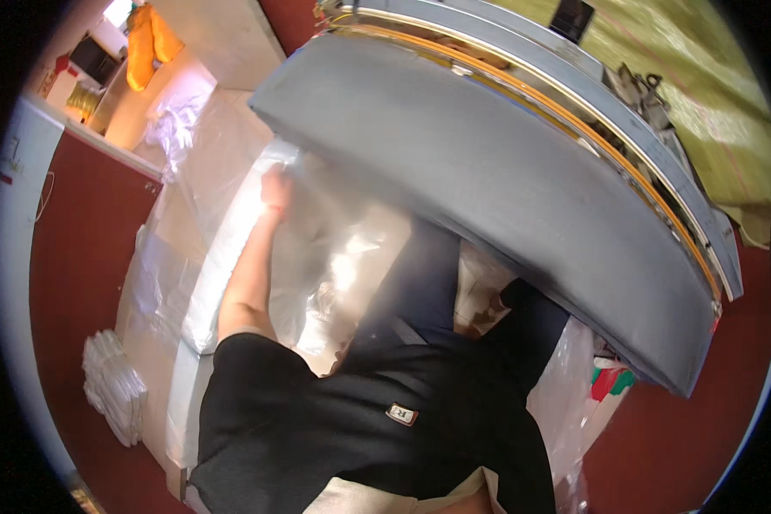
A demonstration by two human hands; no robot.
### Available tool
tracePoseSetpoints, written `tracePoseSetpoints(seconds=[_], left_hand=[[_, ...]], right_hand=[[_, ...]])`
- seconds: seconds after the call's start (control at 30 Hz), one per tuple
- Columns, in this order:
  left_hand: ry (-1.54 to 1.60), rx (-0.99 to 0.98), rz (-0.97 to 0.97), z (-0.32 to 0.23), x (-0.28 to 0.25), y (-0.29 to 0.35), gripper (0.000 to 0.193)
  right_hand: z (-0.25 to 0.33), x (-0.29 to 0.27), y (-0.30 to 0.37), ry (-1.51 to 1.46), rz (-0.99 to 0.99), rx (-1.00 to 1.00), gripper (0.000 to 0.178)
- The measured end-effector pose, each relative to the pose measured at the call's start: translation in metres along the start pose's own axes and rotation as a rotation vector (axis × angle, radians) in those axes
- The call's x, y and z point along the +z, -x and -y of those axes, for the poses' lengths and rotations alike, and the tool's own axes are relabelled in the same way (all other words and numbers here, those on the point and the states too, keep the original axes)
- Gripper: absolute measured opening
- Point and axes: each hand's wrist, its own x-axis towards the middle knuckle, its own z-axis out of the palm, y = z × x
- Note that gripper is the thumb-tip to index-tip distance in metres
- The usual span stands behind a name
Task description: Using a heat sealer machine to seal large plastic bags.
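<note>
We have our left hand (273, 190) at the far end of a long white strip (221, 250), which lies on the left of the scene, along the left side of a sheet of shiny film (351, 244). The fingers look curled in against the strip, but glare and blur keep us from telling whether they pinch it or only press on it. Our right hand is out of sight, so we cannot tell whether it is spread or gripping. We judge the step in hand to be steadying or setting the strip's far end beside the big grey panel (488, 171); the next move, as we read it, calls for a sure hold there, keeping that end clear of the panel's lower edge and the film free of snags. The strip's long axis runs from near left to far, leaning a little to the right, so that its far end points toward the left end of the panel and sits just beside it. The panel's own length slants the other way, from far left to near right, across the far side of our legs (420, 278), its edges bowed by the lens
</note>
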Motion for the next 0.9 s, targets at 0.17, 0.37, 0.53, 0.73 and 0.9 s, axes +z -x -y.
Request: tracePoseSetpoints(seconds=[0.17,0.37,0.53,0.73,0.9], left_hand=[[-0.205,0.029,-0.011,0.058,-0.011,-0.017,0.027],[-0.398,-0.14,0.16,0.064,-0.052,0.019,0.014],[-0.244,-0.03,0.207,0.062,-0.09,0.074,0.006],[0.308,0.437,0.38,-0.108,-0.143,0.111,0.012],[0.573,0.849,0.508,-0.25,-0.179,0.114,0.007]], right_hand=[[0.042,0.015,-0.026,0.005,0.074,-0.038,0.034],[0.254,0.133,0.006,0.492,0.415,-0.468,0.025],[0.423,0.209,0.114,0.413,0.701,-0.85,0.03],[0.543,0.28,0.193,0.142,1.061,-1.242,0.033],[0.611,0.309,0.266,-0.543,1.267,-1.517,0.058]])
